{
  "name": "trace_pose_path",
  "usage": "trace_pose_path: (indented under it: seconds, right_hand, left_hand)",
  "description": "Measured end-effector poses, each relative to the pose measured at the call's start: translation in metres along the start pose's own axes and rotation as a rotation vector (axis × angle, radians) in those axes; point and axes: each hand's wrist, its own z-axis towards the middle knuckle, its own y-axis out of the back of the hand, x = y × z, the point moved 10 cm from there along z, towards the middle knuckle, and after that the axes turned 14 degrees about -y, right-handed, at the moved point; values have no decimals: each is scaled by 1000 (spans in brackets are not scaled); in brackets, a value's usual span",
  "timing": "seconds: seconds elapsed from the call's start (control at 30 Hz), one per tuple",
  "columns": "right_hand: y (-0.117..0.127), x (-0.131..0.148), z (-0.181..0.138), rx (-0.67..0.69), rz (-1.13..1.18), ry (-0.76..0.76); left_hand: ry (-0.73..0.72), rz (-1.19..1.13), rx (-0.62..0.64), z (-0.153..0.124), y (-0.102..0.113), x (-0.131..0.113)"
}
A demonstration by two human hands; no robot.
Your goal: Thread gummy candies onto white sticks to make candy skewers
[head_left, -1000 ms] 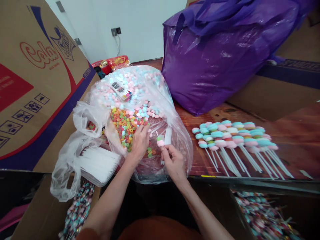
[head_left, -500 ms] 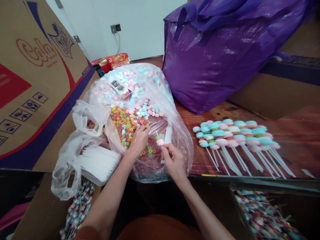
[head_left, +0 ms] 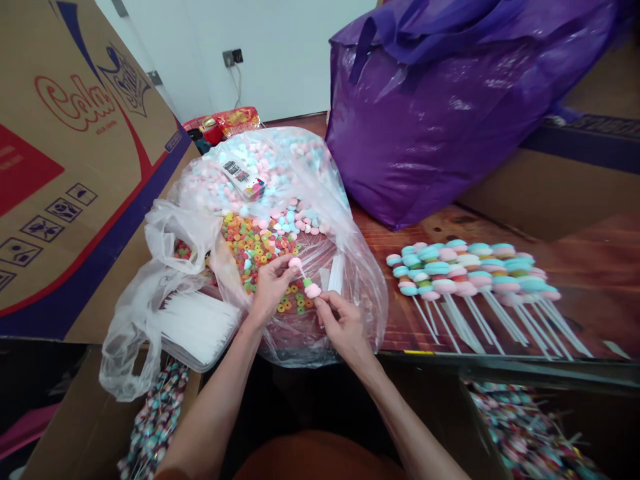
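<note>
— Different from 0.5 s back?
— Up out of the ring sweets (head_left: 253, 248) with the left hand (head_left: 267, 288); before, palm down among them. Now pinched shut on 1 pink sweet (head_left: 296, 263), right at the skewer (head_left: 313, 290) tip.
— And the right hand (head_left: 341, 325)?
— Hardly shifted. Closed around the skewer's lower end, fingers curled.
— Pointing which way?
— Before, nearly straight up. Now tilted: long axis from lower right to upper left, tip toward the left hand.
— Where, exactly?
— Between both hands, over the open mouth of the clear bag (head_left: 357, 280), near the counter (head_left: 590, 287) front edge.
— Around it?
— To the right, finished skewers (head_left: 470, 273) flat on the counter, sweet ends upper left, bare ends lower right. Behind, a purple bag (head_left: 450, 120). To the left, a cardboard box (head_left: 75, 167) and bagged white sticks (head_left: 197, 327).
</note>
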Motion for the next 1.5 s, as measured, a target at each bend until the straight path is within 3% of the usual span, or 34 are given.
trace_pose_path:
  seconds: [0.17, 0.4, 0.67, 0.9, 1.2, 1.27, 1.37, 1.43, 1.5]
  right_hand:
    - [-2, -5, 1, 25, -25, -22]
    - [-8, -9, 2, 98, -45, -45]
    - [-1, 6, -2, -4, -179, 41]
    - [0, 20, -8, -131, -386, 157]
    - [7, 18, -8, -236, -355, 113]
    - [8, 14, -7, -229, -321, 76]
    - [7, 8, -7, -191, -280, 28]
    - [9, 6, -8, -202, -264, 13]
    - [11, 6, -9, -227, -262, 16]
  left_hand:
    - [-21, -15, 22, 0, 3, 3]
    - [-188, 222, 213, 4, 3, -14]
    - [-373, 519, 336, -8, -13, -42]
    - [-422, 670, 256, -33, -23, -51]
    - [-348, 546, 345, -53, -41, -41]
    - [-338, 530, 344, -50, -38, -42]
    - [-344, 595, 238, -35, -17, -48]
    - [-349, 755, 178, -23, -4, -51]
    - [-345, 924, 227, -12, -3, -49]
